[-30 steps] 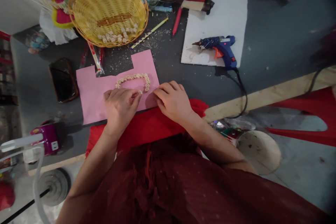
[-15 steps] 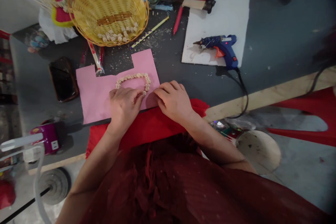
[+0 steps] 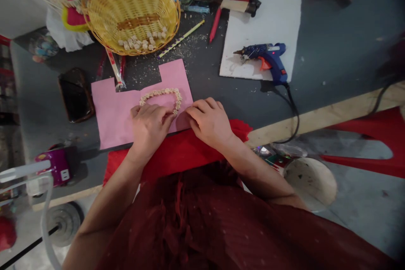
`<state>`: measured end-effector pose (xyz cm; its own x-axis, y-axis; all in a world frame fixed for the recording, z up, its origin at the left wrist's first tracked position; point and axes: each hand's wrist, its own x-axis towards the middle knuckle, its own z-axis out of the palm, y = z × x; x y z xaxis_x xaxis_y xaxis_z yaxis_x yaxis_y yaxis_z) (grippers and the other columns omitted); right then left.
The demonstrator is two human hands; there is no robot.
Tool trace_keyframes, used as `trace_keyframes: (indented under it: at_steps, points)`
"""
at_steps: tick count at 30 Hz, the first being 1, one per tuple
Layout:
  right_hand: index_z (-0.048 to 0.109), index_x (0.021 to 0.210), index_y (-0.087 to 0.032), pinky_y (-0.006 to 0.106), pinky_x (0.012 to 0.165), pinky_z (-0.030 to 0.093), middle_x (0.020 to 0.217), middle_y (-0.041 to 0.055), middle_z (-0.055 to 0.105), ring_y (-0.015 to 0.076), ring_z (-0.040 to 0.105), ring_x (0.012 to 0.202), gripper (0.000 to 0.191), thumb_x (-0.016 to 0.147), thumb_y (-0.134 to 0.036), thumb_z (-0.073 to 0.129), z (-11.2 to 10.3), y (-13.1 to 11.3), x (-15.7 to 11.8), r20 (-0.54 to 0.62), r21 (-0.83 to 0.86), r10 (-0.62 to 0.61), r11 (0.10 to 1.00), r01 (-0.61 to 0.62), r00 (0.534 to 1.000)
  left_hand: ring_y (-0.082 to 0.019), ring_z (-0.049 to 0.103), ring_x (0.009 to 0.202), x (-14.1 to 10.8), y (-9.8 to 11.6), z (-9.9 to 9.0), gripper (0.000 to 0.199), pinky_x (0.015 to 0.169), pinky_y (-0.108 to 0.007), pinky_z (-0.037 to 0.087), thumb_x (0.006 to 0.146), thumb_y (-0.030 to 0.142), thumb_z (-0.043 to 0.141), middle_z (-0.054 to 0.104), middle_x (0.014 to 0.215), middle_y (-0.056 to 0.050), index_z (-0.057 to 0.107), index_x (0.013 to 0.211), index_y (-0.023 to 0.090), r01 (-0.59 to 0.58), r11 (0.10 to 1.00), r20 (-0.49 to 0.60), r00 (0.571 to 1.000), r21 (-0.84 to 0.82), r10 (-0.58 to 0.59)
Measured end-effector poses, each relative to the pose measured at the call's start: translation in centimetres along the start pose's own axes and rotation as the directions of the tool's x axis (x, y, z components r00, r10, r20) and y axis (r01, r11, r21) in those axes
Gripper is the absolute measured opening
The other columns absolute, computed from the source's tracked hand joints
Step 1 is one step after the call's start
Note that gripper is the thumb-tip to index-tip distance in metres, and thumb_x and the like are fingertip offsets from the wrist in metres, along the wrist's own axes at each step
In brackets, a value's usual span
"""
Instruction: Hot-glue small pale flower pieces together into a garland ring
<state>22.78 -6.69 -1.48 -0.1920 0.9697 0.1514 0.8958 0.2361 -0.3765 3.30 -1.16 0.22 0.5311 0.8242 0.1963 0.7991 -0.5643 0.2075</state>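
On the pink paper (image 3: 115, 114), cut with notches along its far edge, lies a curved string of small cream-coloured pieces (image 3: 164, 91). My left hand (image 3: 150, 124) is closed on the near part of this string, thumb and forefinger pinched at its right end; the palm hides the rest. To the right, my right hand (image 3: 210, 122) rests at the paper's right edge, fingers curled and thumb close to the forefinger. Whatever lies between those fingertips, if anything, is hidden or too small to name.
Beyond the paper stands a yellow wicker basket (image 3: 133, 4) with several cream pieces. A blue glue gun (image 3: 274, 61) lies on a white board (image 3: 253, 29), below pliers (image 3: 238, 2). A phone (image 3: 76, 95) is at left; red cloth (image 3: 180, 152) hangs over the near edge.
Both hands keep almost the same place and grip. The view has shifted very slightly; the string and paper have not visibly moved.
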Motion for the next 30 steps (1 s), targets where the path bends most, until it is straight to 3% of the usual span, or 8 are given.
trace_keyframes:
  at_steps: [15, 23, 27, 30]
  points:
    - [0.066, 0.109, -0.022, 0.04, 0.079, 0.033, 0.114, 0.008, 0.066, 0.0259, 0.048, 0.101, 0.021, 0.096, -0.025, 0.05, 0.0, 0.0, 0.0, 0.01, 0.011, 0.008, 1.0, -0.008, 1.0, -0.024, 0.064, 0.083, 0.0, -0.1, 0.1, 0.014, 0.085, -0.047, 0.035, 0.096, 0.035, 0.06, 0.075, 0.084, -0.001, 0.067, 0.087, 0.026, -0.026, 0.999, 0.001, 1.0, -0.026, 0.026]
    - [0.068, 0.11, -0.021, 0.041, 0.08, 0.039, 0.113, 0.0075, 0.067, 0.0264, 0.052, 0.101, 0.022, 0.094, -0.024, 0.052, 0.1, -0.2, 0.0, -0.015, 0.027, 0.005, 1.0, -0.005, 1.0, -0.022, 0.062, 0.081, -0.1, -0.1, 0.4, 0.016, 0.085, -0.045, 0.033, 0.096, 0.036, 0.06, 0.074, 0.081, 0.001, 0.065, 0.085, 0.025, -0.062, 0.998, -0.068, 0.996, -0.016, 0.061]
    - [0.068, 0.112, -0.02, 0.041, 0.089, 0.045, 0.111, 0.0091, 0.069, 0.0245, 0.056, 0.103, 0.024, 0.097, -0.025, 0.049, -1.2, 0.4, -0.4, -0.103, 0.125, -0.007, 0.992, 0.02, 0.995, -0.022, 0.062, 0.08, -0.1, -0.1, 0.4, 0.016, 0.086, -0.045, 0.032, 0.096, 0.035, 0.059, 0.074, 0.081, 0.0, 0.066, 0.084, 0.025, -0.045, 0.998, -0.069, 0.997, -0.04, 0.042]
    - [0.068, 0.113, -0.021, 0.044, 0.095, 0.045, 0.111, 0.0098, 0.068, 0.0255, 0.057, 0.107, 0.024, 0.097, -0.028, 0.051, -3.4, 2.6, -1.1, -0.238, 0.078, 0.068, 0.996, -0.051, 0.969, -0.023, 0.062, 0.081, -0.2, -0.1, 0.5, 0.016, 0.088, -0.045, 0.032, 0.095, 0.032, 0.058, 0.073, 0.08, -0.001, 0.066, 0.083, 0.025, -0.035, 0.998, -0.064, 0.997, -0.05, 0.032]
